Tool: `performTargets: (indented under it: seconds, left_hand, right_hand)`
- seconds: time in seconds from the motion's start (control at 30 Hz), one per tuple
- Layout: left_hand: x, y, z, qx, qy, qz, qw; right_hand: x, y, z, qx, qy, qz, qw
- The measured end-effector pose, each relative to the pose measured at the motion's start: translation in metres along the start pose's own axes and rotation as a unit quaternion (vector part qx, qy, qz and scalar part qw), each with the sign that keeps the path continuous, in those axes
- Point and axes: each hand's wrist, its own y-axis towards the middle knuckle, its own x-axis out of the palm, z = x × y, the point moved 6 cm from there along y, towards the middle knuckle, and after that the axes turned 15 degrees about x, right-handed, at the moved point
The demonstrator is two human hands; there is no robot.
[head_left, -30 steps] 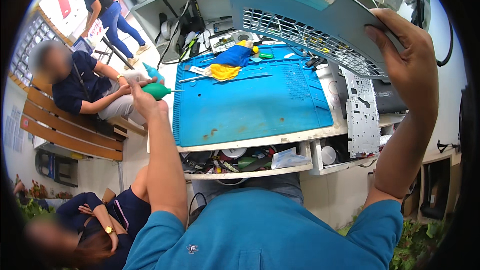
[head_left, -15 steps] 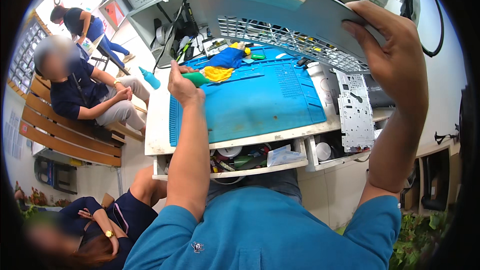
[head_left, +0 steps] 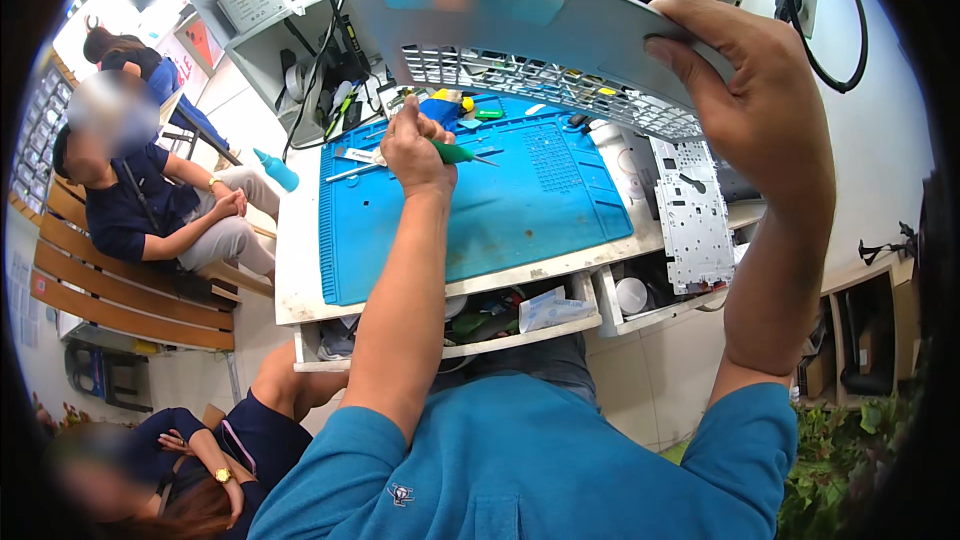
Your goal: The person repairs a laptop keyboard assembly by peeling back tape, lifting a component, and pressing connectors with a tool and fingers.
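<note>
My right hand (head_left: 755, 90) is closed on the right end of a grey laptop top case (head_left: 490, 25), pinching its edge between thumb and fingers. The case is tilted up above the far side of a blue work mat (head_left: 470, 235), and its key openings form a grid along the lower edge. In my left hand (head_left: 415, 152) is a green-handled pointed tool (head_left: 455, 152). Its thin metal tip points right, over the mat and below the case's grid. A blue and yellow cloth-like item (head_left: 440, 107) lies behind my left hand, partly hidden.
A perforated metal plate (head_left: 695, 225) rests at the table's right edge. Below, an open drawer (head_left: 500, 332) holds assorted items. A teal bottle (head_left: 277, 171) stands at the left. Hand tools clutter the back. One person (head_left: 150, 190) sits on a bench left; another (head_left: 200, 450) sits lower left.
My left hand has moved right across the mat, and the tool's tip now shows. Most of the yellow cloth is now hidden behind that hand. The case remains in my right hand.
</note>
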Motion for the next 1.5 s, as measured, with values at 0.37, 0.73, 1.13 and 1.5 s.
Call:
performTargets:
  seconds: [0.37,0.73,1.13,1.5]
  left_hand:
    - [-0.095,0.046,0.167,-0.030,0.220,-0.142,0.965]
    - [-0.145,-0.007,0.233,-0.130,0.308,-0.254,0.908]
    - [-0.190,-0.028,0.206,-0.194,0.462,-0.348,0.792]
    - [-0.180,-0.018,0.195,-0.170,0.625,-0.401,0.648]
  right_hand:
    - [0.050,-0.014,-0.043,-0.027,0.040,0.014,0.999]
    - [0.148,-0.094,-0.106,-0.208,-0.061,0.002,0.976]
    - [0.214,-0.175,-0.096,-0.188,-0.038,-0.098,0.977]
    - [0.239,-0.201,-0.082,-0.177,-0.013,-0.174,0.969]
